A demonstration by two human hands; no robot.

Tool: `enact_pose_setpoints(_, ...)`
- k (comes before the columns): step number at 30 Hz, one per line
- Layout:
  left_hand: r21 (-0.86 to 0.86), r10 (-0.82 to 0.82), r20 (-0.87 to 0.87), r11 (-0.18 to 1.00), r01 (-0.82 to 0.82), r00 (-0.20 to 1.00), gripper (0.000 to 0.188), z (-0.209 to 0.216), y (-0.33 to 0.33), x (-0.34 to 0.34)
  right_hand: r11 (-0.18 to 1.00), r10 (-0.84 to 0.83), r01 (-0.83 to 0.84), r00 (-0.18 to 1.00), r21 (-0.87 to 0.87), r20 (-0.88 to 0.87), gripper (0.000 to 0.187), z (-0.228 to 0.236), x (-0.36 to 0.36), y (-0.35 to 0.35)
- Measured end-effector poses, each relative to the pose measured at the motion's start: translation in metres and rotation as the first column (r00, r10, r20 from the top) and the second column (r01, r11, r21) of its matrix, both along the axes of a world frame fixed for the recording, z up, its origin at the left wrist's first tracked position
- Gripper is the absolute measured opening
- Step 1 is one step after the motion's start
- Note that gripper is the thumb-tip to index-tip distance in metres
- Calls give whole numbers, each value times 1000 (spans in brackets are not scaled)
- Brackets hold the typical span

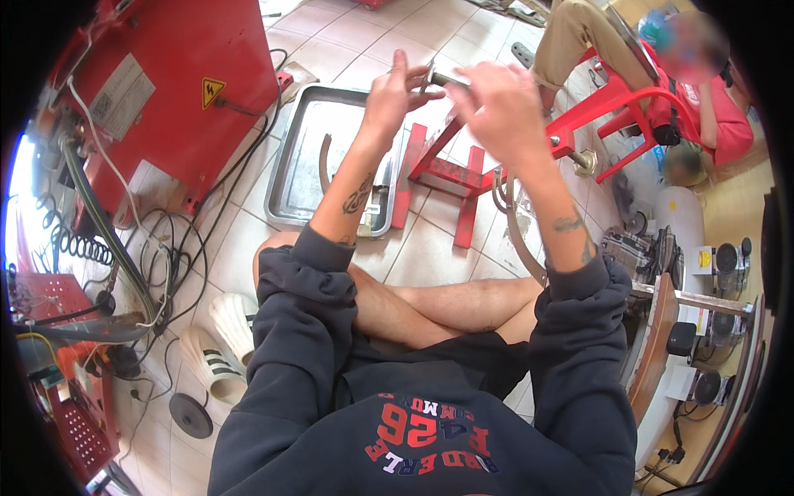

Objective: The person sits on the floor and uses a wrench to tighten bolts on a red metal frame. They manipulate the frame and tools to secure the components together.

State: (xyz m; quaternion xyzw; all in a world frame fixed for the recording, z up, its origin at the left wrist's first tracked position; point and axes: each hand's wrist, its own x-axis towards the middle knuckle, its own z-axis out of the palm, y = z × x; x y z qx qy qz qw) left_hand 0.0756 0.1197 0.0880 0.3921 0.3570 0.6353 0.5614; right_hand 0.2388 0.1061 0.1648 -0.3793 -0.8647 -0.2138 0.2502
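Observation:
Above the red metal stand, my right hand closes around one end of a short metal rod, its fingers slightly blurred. A thin round metal disc sits at the rod's left end. My left hand is beside that disc, thumb raised and fingers spread apart around its edge; how firmly they touch it is hard to see. Between my arms the stand rests on the floor, with a threaded rod and round metal flange out to its right. A curved metal strip passes beside my right forearm.
Left of the stand lies a metal tray holding another curved strip. A red machine cabinet with trailing cables fills the left. Another person sits by a red chair. White clogs lie at lower left.

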Motion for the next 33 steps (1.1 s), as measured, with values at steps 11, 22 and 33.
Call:
enact_pose_setpoints(11,97,-61,-5,993,62,998,61,-13,3,3,985,-175,168,941,48,289,17,8,-33,20)
enact_pose_setpoints(22,292,-46,-71,954,65,996,51,-16,9,7,980,-100,122,985,-155,144,13,3,-14,15)
enact_pose_setpoints(33,331,-6,-18,944,11,1000,51,-35,24,7,937,51,-18,995,-350,85,44,20,-21,12)
